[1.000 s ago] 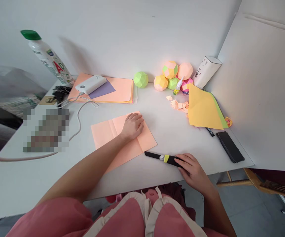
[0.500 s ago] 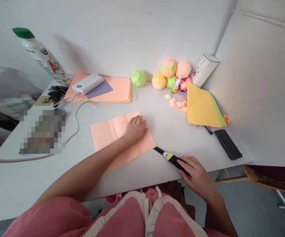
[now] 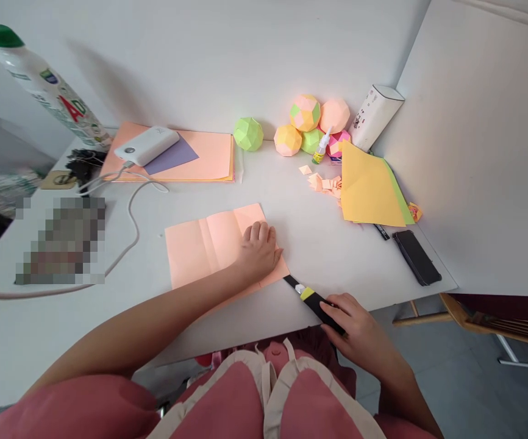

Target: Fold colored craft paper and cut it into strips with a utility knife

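Note:
Palm down, my left hand (image 3: 260, 249) presses on a creased peach sheet of paper (image 3: 186, 247), fingers resting on it and the thumb at its right edge. The forearm hides part of the sheet's lower side. In my right hand (image 3: 358, 323) is a black-and-yellow utility knife (image 3: 316, 305), gripped by its handle. Its dark blade points up and left, with the tip at the lower right corner of the sheet; whether it touches the paper I cannot tell.
Several faceted paper balls (image 3: 248, 134), a small glue bottle (image 3: 321, 147) and peach scraps (image 3: 325, 185) lie at the back. Yellow sheets (image 3: 374, 186) and a black phone (image 3: 416, 257) are on the right. A white power bank (image 3: 147, 146) with a cable rests on stacked paper (image 3: 213, 157).
My left hand has slid down and right over the sheet, closer to the corner by the knife. The right hand keeps its hold on the knife. The view has shifted slightly.

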`<state>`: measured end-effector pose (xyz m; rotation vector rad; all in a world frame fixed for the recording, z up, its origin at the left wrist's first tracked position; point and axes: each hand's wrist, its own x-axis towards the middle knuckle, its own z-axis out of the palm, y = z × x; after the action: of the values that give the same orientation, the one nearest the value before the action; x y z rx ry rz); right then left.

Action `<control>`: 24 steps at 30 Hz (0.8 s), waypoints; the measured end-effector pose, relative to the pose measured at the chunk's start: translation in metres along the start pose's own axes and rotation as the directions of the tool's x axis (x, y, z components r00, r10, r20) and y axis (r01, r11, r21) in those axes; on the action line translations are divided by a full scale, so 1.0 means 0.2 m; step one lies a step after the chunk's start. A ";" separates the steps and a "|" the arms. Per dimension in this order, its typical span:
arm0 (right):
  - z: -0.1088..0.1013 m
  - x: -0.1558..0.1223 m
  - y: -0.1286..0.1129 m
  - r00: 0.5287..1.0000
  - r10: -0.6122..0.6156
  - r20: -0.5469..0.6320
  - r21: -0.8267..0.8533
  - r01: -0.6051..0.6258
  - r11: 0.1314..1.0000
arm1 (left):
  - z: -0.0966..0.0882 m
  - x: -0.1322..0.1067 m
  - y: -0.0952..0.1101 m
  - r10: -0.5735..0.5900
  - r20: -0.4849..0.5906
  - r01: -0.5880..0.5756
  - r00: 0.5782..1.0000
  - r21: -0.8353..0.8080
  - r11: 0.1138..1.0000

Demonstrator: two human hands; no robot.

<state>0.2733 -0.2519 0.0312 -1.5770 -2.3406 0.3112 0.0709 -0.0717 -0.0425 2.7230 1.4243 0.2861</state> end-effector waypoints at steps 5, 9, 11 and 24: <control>-0.01 -0.01 -0.01 1.000 -0.003 0.023 -0.018 0.004 1.000 | 0.02 -0.03 0.02 -0.019 -0.029 0.018 0.999 -0.027 0.999; -0.02 -0.03 0.00 1.000 -0.006 0.029 -0.054 0.007 0.999 | 0.04 -0.04 0.00 -0.014 0.026 0.015 1.000 -0.034 0.999; -0.02 -0.03 0.01 1.000 -0.011 0.023 -0.065 0.013 0.998 | 0.05 -0.03 -0.01 -0.015 0.032 0.016 0.999 -0.037 0.999; -0.01 0.00 0.01 1.000 -0.013 0.009 -0.092 0.014 0.996 | 0.04 -0.02 -0.01 -0.005 0.041 0.006 0.999 -0.024 1.000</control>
<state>0.2761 -0.2509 0.0323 -1.6036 -2.4026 0.2101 0.0676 -0.0730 -0.0505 2.6893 1.4080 0.2438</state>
